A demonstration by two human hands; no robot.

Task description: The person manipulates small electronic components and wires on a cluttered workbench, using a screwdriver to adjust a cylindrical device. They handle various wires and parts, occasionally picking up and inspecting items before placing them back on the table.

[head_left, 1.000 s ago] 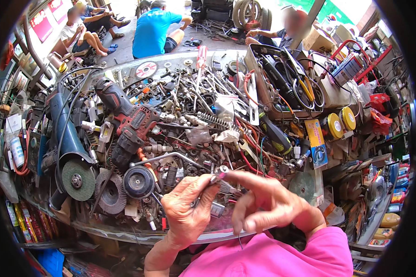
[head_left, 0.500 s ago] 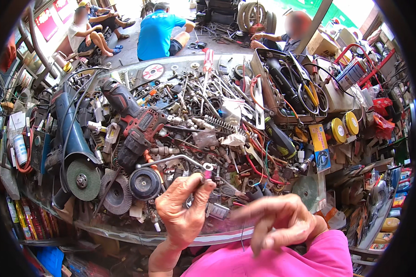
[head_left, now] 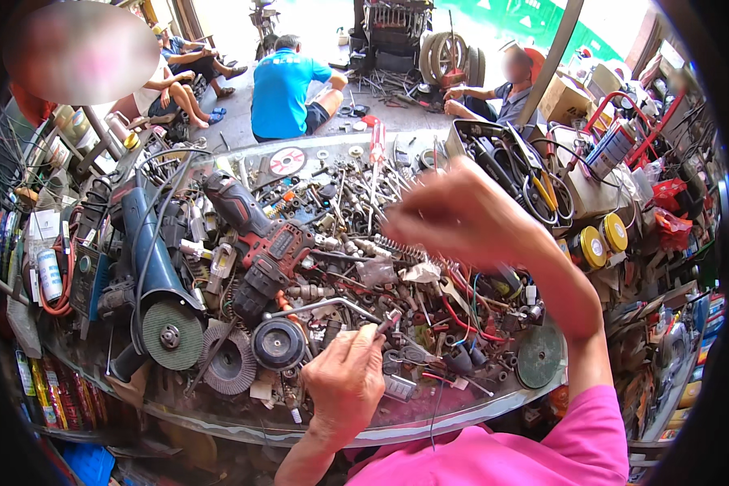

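Observation:
My left hand (head_left: 347,387) is closed near the front edge of the cluttered bench, its thumb and fingers pinching a small cylindrical metal piece (head_left: 390,319). Just beyond those fingertips lies a bent metal rod (head_left: 332,304). My right hand (head_left: 454,215) is stretched out over the right middle of the parts pile, smeared by motion. Whether it holds anything cannot be made out. Beneath it, a coil spring (head_left: 403,249) and coloured wires are partly covered. A red and black cordless drill (head_left: 277,249) rests left of the middle, beside a black round disc (head_left: 279,343).
A blue angle grinder (head_left: 150,243) and a flap disc (head_left: 229,358) lie at the left. An open tool case (head_left: 494,166) with scissors stands at the far right, near yellow tins (head_left: 589,247). Beyond the bench sit several people, one in a blue shirt (head_left: 282,95).
My right hand has swung from the front edge up and away over the pile. My left hand keeps its pinch, now turned with its back showing. The view has shifted slightly.

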